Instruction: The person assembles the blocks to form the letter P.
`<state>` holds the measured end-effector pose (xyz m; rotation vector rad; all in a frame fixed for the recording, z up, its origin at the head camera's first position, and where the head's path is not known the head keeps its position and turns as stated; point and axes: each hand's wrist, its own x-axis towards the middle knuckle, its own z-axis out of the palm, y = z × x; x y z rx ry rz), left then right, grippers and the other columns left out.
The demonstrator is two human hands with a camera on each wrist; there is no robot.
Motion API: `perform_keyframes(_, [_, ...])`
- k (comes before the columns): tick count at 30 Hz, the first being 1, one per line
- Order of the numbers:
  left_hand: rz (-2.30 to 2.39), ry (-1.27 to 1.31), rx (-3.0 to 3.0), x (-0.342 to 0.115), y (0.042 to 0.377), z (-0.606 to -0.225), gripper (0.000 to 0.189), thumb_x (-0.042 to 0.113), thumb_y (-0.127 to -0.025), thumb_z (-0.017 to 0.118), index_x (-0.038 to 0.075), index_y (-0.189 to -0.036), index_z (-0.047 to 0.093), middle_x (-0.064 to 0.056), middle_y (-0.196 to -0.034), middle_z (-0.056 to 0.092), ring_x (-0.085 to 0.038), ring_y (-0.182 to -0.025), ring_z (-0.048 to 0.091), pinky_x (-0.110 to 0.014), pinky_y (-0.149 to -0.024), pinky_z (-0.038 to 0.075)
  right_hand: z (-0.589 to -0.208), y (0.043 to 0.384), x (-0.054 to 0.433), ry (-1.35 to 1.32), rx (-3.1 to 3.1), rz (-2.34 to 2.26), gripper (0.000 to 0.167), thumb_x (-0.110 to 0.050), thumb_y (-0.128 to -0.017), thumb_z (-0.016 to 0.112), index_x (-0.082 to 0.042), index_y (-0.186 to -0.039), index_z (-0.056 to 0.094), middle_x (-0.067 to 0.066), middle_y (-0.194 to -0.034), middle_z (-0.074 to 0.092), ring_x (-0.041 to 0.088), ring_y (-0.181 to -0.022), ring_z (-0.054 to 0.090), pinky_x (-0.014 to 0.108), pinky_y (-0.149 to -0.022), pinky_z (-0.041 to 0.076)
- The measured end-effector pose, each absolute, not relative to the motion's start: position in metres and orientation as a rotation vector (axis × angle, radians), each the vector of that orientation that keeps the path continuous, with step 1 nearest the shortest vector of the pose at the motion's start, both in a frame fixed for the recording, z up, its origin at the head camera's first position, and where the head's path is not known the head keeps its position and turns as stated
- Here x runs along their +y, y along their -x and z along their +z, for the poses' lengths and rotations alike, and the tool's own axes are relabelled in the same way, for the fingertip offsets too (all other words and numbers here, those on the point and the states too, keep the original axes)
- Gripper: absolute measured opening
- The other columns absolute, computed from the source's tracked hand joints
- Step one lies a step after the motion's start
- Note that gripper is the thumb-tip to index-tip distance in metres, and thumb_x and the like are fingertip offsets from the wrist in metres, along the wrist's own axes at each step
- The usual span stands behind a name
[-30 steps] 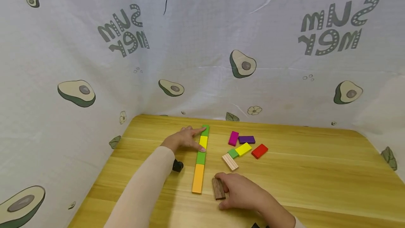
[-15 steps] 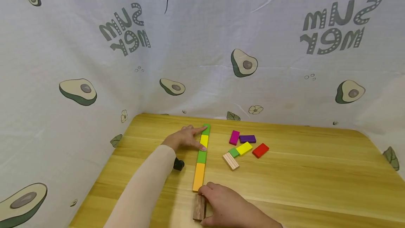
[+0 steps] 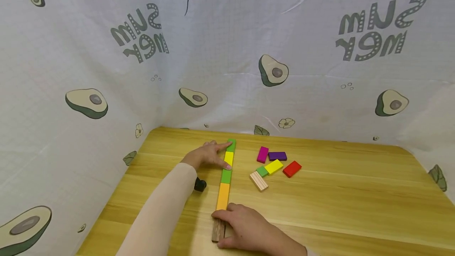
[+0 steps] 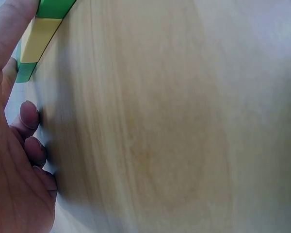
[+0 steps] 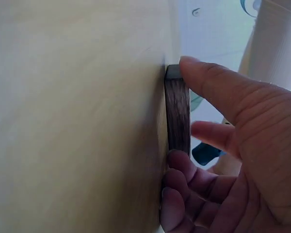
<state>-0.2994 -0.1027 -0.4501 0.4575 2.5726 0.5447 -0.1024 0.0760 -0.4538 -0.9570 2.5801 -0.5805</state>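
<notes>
A straight row of flat wooden blocks runs along the table: a far green block (image 3: 232,145), a yellow block (image 3: 229,157), another green block (image 3: 226,177) and a long orange block (image 3: 223,196). My left hand (image 3: 206,156) rests at the row's far part, its index fingertip on the far green block and its thumb where the yellow one meets the nearer green one. At the near end, my right hand (image 3: 249,226) holds a dark brown wooden block (image 5: 178,114) by its ends, between thumb and fingers. That block lines up with the orange one; fingers hide where they meet.
Right of the row lie loose blocks: magenta (image 3: 262,155), purple (image 3: 277,156), yellow (image 3: 274,167), green (image 3: 262,172), red (image 3: 292,169) and pale striped wood (image 3: 258,181). A black object (image 3: 200,185) shows beside the left forearm. A printed white cloth (image 3: 227,62) stands behind the table (image 3: 337,200).
My right hand has brought the dark brown block leftward from beside the orange block, then forward to the row's near end. The left hand has stayed in place.
</notes>
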Motion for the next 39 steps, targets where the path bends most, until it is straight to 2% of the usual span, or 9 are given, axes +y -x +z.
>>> perform_keyframes(3, [0.547,-0.454,2.571,-0.102,0.299,-0.450,0.101,0.066,-0.074,0.082,0.055,-0.157,0.024,-0.007,-0.162,0.033,-0.028,-0.146,0.030,-0.065,-0.116,0.035,-0.454,0.103,0.075,0.954,2.581,-0.578,0.058,-0.060,-0.085,0.076,-0.036,-0.135,0.061,-0.012,-0.104,0.060,-0.002,-0.083,0.048,0.022,-0.071,0.048])
perform_keyframes(8, [0.546,-0.447,2.572,-0.102,0.297,-0.450,0.101,0.067,-0.074,0.082,0.056,-0.157,0.025,-0.007,-0.163,0.032,-0.029,-0.148,0.028,-0.065,-0.116,0.034,-0.453,0.102,0.075,0.932,2.592,-0.579,0.061,-0.059,-0.083,0.077,-0.033,-0.135,0.059,-0.011,-0.108,0.061,-0.002,-0.085,0.050,0.023,-0.075,0.051])
perform_keyframes(16, [0.552,-0.434,2.563,-0.103,0.298,-0.449,0.100,0.066,-0.075,0.082,0.056,-0.156,0.025,-0.006,-0.162,0.033,-0.028,-0.147,0.029,-0.065,-0.116,0.034,-0.455,0.104,0.076,0.921,2.577,-0.611,0.062,-0.060,-0.083,0.078,-0.035,-0.136,0.058,-0.012,-0.105,0.054,-0.002,-0.082,0.046,0.020,-0.073,0.046])
perform_keyframes(24, [0.563,-0.436,2.560,-0.102,0.298,-0.449,0.100,0.065,-0.075,0.082,0.055,-0.157,0.025,-0.006,-0.158,0.037,-0.027,-0.143,0.032,-0.064,-0.115,0.036,-0.449,0.111,0.081,0.884,2.522,-0.674,0.070,-0.065,-0.084,0.074,-0.032,-0.143,0.054,-0.011,-0.112,0.059,-0.002,-0.089,0.053,0.023,-0.078,0.052])
perform_keyframes(27, [0.570,-0.434,2.553,-0.102,0.298,-0.448,0.101,0.067,-0.073,0.082,0.056,-0.156,0.026,-0.006,-0.160,0.035,-0.029,-0.145,0.031,-0.067,-0.115,0.034,-0.439,0.128,0.092,0.804,2.545,-0.761,0.069,-0.062,-0.089,0.070,-0.024,-0.145,0.055,-0.009,-0.106,0.063,0.002,-0.087,0.057,0.026,-0.075,0.053])
perform_keyframes(30, [0.576,-0.429,2.549,-0.101,0.299,-0.448,0.101,0.068,-0.072,0.082,0.058,-0.155,0.026,-0.006,-0.163,0.032,-0.032,-0.148,0.028,-0.070,-0.115,0.032,-0.428,0.158,0.110,0.679,2.705,-0.783,0.055,-0.048,-0.095,0.070,-0.017,-0.139,0.060,-0.005,-0.096,0.063,0.009,-0.081,0.056,0.029,-0.071,0.051])
perform_keyframes(34, [0.577,-0.420,2.552,-0.102,0.300,-0.449,0.101,0.068,-0.072,0.083,0.058,-0.155,0.027,-0.006,-0.163,0.031,-0.033,-0.149,0.027,-0.070,-0.116,0.031,-0.425,0.209,0.143,0.494,2.991,-0.612,0.040,-0.030,-0.098,0.069,-0.013,-0.134,0.064,0.009,-0.107,0.065,0.021,-0.090,0.062,0.041,-0.080,0.058])
perform_keyframes(39, [0.573,-0.423,2.554,-0.102,0.300,-0.449,0.101,0.066,-0.073,0.083,0.057,-0.155,0.027,-0.007,-0.163,0.032,-0.031,-0.147,0.029,-0.068,-0.116,0.033,-0.431,0.253,0.176,0.353,3.037,-0.342,0.048,-0.024,-0.098,0.066,-0.016,-0.144,0.058,0.023,-0.130,0.058,0.041,-0.111,0.056,0.058,-0.096,0.052])
